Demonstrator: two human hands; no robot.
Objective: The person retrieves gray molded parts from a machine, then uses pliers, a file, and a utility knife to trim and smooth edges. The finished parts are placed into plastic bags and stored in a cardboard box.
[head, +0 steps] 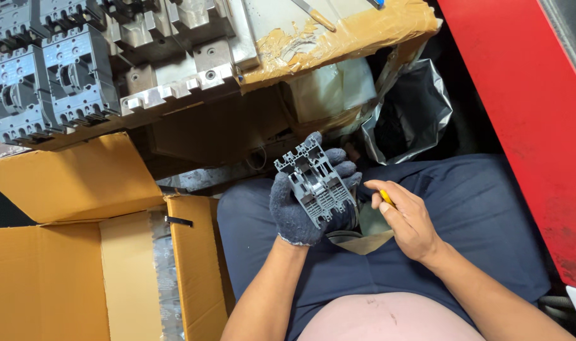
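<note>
My left hand [298, 213], in a dark grey knit glove, grips a grey moulded plastic housing [315, 179] with several slots, held up over my lap. My right hand [409, 221] is bare and sits just right of the housing, fingers curled around a small tool with a yellow handle [386, 198]. Only the tip of the yellow handle shows. Both hands rest above my dark blue trousers [471, 208].
Dark grey circuit breaker units [48, 82] and grey metal blocks [174, 57] sit on a taped cardboard bench top [363, 31]. An open cardboard box [60, 265] lies at left. A silver plastic bag [408, 113] hangs under the bench. A red machine panel [534, 113] runs along the right.
</note>
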